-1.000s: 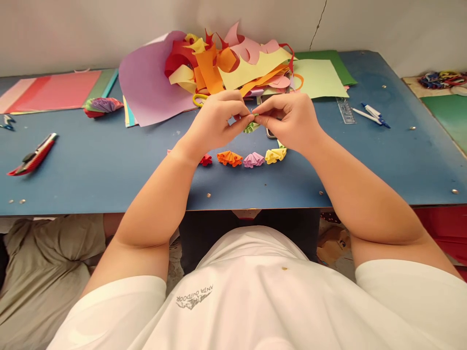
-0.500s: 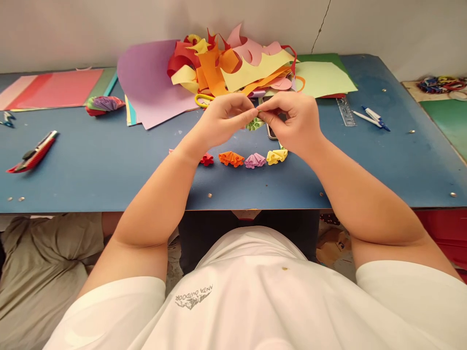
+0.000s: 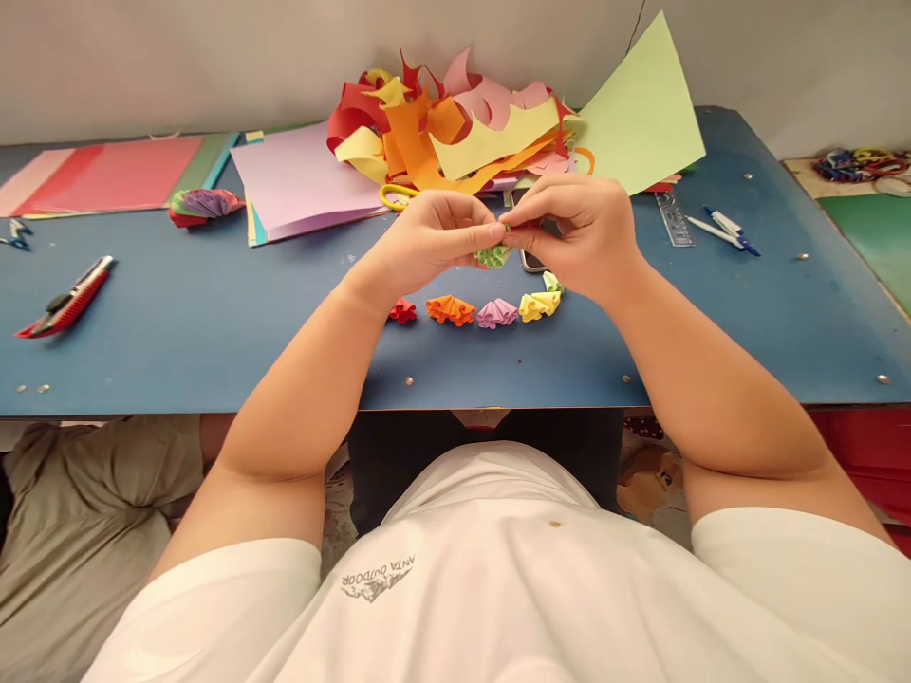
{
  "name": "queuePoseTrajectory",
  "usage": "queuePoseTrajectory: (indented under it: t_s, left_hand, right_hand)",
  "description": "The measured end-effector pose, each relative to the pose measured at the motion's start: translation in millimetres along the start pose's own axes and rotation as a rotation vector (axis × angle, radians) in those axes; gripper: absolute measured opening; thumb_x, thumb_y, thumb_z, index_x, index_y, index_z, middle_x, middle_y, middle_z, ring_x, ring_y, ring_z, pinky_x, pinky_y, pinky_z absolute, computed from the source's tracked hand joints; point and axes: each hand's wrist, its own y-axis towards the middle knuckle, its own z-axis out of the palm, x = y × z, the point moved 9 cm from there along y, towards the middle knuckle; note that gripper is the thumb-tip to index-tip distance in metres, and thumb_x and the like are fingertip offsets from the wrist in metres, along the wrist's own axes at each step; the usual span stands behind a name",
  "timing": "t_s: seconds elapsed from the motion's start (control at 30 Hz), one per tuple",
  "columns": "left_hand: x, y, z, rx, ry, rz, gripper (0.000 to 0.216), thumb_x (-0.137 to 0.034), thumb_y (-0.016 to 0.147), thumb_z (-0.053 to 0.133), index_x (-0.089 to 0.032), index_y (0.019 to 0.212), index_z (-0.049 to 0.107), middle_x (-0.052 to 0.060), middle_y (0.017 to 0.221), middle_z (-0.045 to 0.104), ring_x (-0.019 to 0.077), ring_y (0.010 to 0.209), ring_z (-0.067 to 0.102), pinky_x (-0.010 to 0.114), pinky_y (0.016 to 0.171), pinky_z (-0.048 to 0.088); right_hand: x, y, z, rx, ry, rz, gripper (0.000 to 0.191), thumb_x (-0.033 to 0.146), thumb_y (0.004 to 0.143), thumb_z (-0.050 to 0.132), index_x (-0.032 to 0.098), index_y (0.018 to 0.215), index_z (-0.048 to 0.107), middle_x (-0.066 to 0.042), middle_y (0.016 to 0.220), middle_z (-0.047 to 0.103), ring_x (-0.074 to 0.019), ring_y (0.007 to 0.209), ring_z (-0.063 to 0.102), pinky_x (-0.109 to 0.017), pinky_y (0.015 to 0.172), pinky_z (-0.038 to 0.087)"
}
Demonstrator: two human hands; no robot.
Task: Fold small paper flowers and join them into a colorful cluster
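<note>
Over the blue tabletop [image 3: 213, 304], my left hand [image 3: 434, 232] and my right hand [image 3: 580, 228] meet fingertip to fingertip. Both are closed in a pinch on a light green pleated paper piece [image 3: 491, 256] whose curled edge shows beneath my left fingers. Part of it is covered by the fingers. Below them, a row of similar paper pieces lies on the table: red [image 3: 402, 310], orange [image 3: 451, 310], purple [image 3: 497, 313] and yellow [image 3: 540, 304]. A small light green one [image 3: 552, 282] sits beside my right wrist. My left forearm covers the row's left end.
Behind my hands is a heap of paper scraps [image 3: 405, 133] with yellow-handled scissors [image 3: 399, 196] and a partly hidden phone [image 3: 532, 261]. Purple [image 3: 306, 180] and pale green [image 3: 641, 123] sheets flank it. A utility knife [image 3: 67, 299] lies left; a ruler [image 3: 675, 220] and pens [image 3: 724, 230] lie right.
My hands and the green paper piece have come slightly down towards me. The raised purple sheet has dropped flatter, while the pale green sheet has lifted up against the wall.
</note>
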Motion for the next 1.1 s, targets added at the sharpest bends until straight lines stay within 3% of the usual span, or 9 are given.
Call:
queuePoseTrajectory:
  t_s: [0.17,0.37,0.57,0.67,0.83,1.0,1.1]
  left_hand:
    - [3,-1,0,0.024,-0.004,-0.014,0.045,-0.045,0.094,0.117,-0.024,0.087,0.078,0.003,0.084,0.079,0.0196,0.086,0.087,0.036,0.082,0.079]
    - [11,1,7,-0.028,-0.131,-0.051,0.045,-0.049,0.104,0.107,-0.025,0.097,0.070,0.001,0.097,0.084,0.0194,0.099,0.095,0.033,0.089,0.080]
    - [10,1,10,-0.093,-0.287,-0.105,0.040,-0.034,0.104,0.108,-0.023,0.094,0.071,-0.002,0.098,0.085,0.0122,0.092,0.091,0.027,0.090,0.078]
    - [2,-6,10,-0.121,-0.301,-0.121,0.037,-0.028,0.105,0.108,-0.021,0.092,0.074,-0.003,0.096,0.085,0.0113,0.092,0.090,0.026,0.095,0.077]
    - [-2,-12,13,-0.055,-0.283,-0.149,0.031,-0.023,0.106,0.106,-0.018,0.091,0.080,-0.001,0.088,0.082,0.0120,0.088,0.088,0.028,0.094,0.076]
    - [0,-12,12,-0.018,-0.275,-0.151,0.031,-0.025,0.103,0.110,-0.018,0.091,0.082,0.000,0.087,0.083,0.0143,0.091,0.089,0.029,0.093,0.076]
    - [0,-11,13,-0.020,-0.283,-0.158,0.028,-0.024,0.105,0.107,-0.018,0.090,0.084,0.000,0.088,0.084,0.0127,0.090,0.088,0.027,0.093,0.075]
  right_hand:
    - [-2,0,5,0.021,0.025,-0.014,0.023,0.057,0.110,0.103,0.037,0.101,0.093,-0.005,0.101,0.090,-0.0316,0.097,0.085,-0.057,0.100,0.081]
    - [-11,0,0,-0.134,0.020,0.030,0.032,0.062,0.108,0.105,0.037,0.101,0.086,-0.006,0.114,0.094,-0.0337,0.112,0.090,-0.055,0.104,0.083]
    - [-13,-3,-4,-0.206,0.071,-0.056,0.042,0.075,0.107,0.103,0.036,0.099,0.087,-0.006,0.113,0.096,-0.0339,0.110,0.092,-0.057,0.105,0.083]
    - [-17,-3,-4,-0.209,0.133,-0.107,0.051,0.083,0.101,0.105,0.035,0.099,0.089,-0.005,0.106,0.094,-0.0316,0.099,0.089,-0.057,0.099,0.084]
    - [-24,0,-1,-0.169,0.185,-0.169,0.057,0.090,0.097,0.106,0.035,0.099,0.089,-0.004,0.099,0.088,-0.0275,0.084,0.082,-0.057,0.088,0.083]
    - [-33,2,5,-0.155,0.211,-0.134,0.061,0.092,0.092,0.108,0.037,0.101,0.083,-0.002,0.099,0.086,-0.0278,0.087,0.083,-0.058,0.090,0.085]
    - [-22,1,7,-0.122,0.193,-0.154,0.058,0.091,0.099,0.103,0.037,0.095,0.084,-0.003,0.103,0.091,-0.0309,0.096,0.089,-0.059,0.093,0.085]
